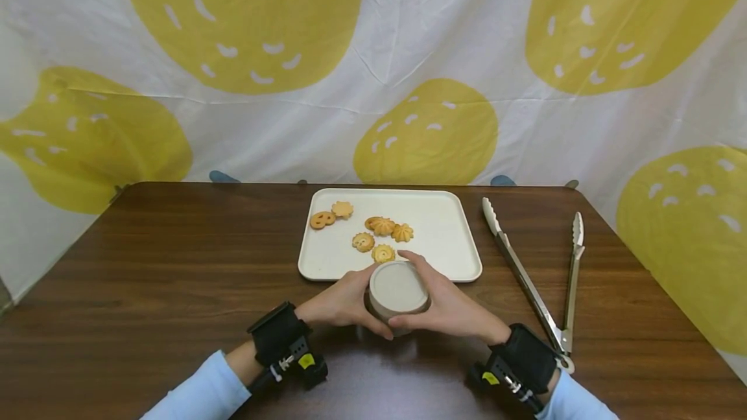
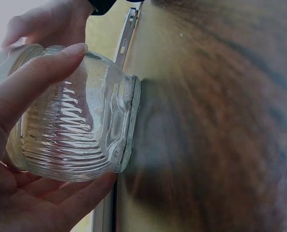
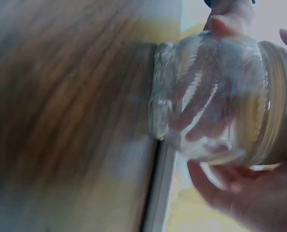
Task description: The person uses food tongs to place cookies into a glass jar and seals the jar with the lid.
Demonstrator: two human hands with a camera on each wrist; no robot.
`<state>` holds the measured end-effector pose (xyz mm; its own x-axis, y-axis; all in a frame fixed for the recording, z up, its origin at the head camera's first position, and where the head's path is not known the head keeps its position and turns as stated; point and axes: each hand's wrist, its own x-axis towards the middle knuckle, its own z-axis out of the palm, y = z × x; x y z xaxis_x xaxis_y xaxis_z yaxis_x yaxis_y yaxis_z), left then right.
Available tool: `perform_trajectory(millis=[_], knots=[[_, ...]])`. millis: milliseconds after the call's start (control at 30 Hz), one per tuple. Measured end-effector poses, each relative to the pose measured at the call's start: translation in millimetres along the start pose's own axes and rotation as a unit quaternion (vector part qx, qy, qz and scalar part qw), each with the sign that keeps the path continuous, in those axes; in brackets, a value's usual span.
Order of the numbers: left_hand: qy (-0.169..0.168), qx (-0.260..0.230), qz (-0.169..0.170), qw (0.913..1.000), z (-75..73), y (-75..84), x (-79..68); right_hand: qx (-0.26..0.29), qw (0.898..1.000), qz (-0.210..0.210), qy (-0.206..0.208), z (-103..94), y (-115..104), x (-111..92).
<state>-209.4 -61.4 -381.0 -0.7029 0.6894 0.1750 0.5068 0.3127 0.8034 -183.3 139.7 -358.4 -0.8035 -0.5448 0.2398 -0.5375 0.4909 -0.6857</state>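
A clear ribbed glass jar (image 2: 80,121) with a pale grey lid (image 1: 399,287) is held between both hands in front of the tray. From the left side my left hand (image 1: 345,301) grips it, thumb along the near side and fingers round the far side. My right hand (image 1: 448,303) grips the opposite side, its thumb near the left thumb. In the right wrist view the jar (image 3: 211,101) looks see-through, with its base right at the tabletop. Just beyond the hands, a white tray (image 1: 443,232) carries several cookies (image 1: 383,253).
Open metal tongs (image 1: 528,279) with pale scalloped tips lie to the right of the tray, their hinged end near my right wrist. Brown wood grain covers the table (image 1: 192,277). Behind its far edge hangs a white cloth (image 1: 280,128) with yellow fruit shapes.
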Motion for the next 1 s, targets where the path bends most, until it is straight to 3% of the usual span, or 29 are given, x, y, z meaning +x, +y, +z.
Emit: perform_trajectory(millis=[200, 333, 600, 800, 1000], knots=[[0.001, 0.007, -0.007, 1.0, -0.1, 0.7, -0.2, -0.071, 0.993, 0.042, 0.089, 10.6, -15, -3], [0.002, 0.005, -0.002, 1.0, -0.9, 1.3, -0.2, -0.104, 0.986, 0.058, 0.115, 15.4, -25, -4], [-0.007, -0.01, -0.017, 0.9998, -1.2, 2.1, -0.7, -0.088, 0.989, 0.055, 0.107, 16.1, -23, -6], [-0.003, -0.011, -0.016, 0.9998, -1.2, 1.8, -1.0, -0.029, 0.997, 0.022, 0.062, 6.9, -12, -4], [-0.006, -0.021, -0.004, 0.9998, -0.8, 1.1, -0.5, 0.026, 1.0, 0.01, 0.011, -1.8, -2, -3]])
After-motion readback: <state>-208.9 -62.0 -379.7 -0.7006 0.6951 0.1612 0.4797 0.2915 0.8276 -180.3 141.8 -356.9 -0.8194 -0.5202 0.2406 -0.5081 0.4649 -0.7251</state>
